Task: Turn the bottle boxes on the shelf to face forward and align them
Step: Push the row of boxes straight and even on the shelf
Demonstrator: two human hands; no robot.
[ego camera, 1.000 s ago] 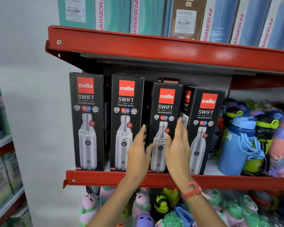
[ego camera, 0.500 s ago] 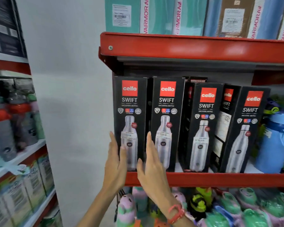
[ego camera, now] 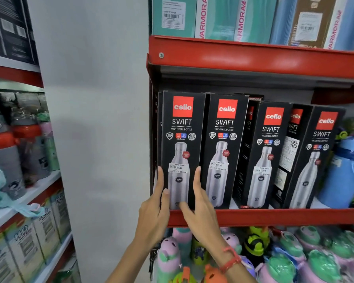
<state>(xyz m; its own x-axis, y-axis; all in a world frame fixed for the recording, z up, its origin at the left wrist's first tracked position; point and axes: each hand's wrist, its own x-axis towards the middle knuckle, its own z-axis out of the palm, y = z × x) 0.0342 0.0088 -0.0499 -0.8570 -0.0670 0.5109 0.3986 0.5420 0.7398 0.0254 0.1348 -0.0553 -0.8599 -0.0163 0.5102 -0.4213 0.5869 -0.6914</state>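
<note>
Your left hand [ego camera: 154, 213] and right hand [ego camera: 200, 211] clasp the leftmost Cello Swift box [ego camera: 181, 150] by its side edges at centre frame, squaring it to the red shelf lip [ego camera: 274, 217] (neighbouring box [ego camera: 223, 150] already faces forward).

I am standing in a shop, at an aisle of drinkware. In front of me a red metal shelf [ego camera: 274, 216] carries black Cello Swift bottle boxes [ego camera: 182, 148] set side by side, each with a printed barcode price sticker [ego camera: 178, 168]. The shelf above holds teal and blue boxed stock [ego camera: 219, 17], below sit rows of colourful children's bottles [ego camera: 278, 260], and another rack of goods [ego camera: 18, 152] stands on my left
</note>
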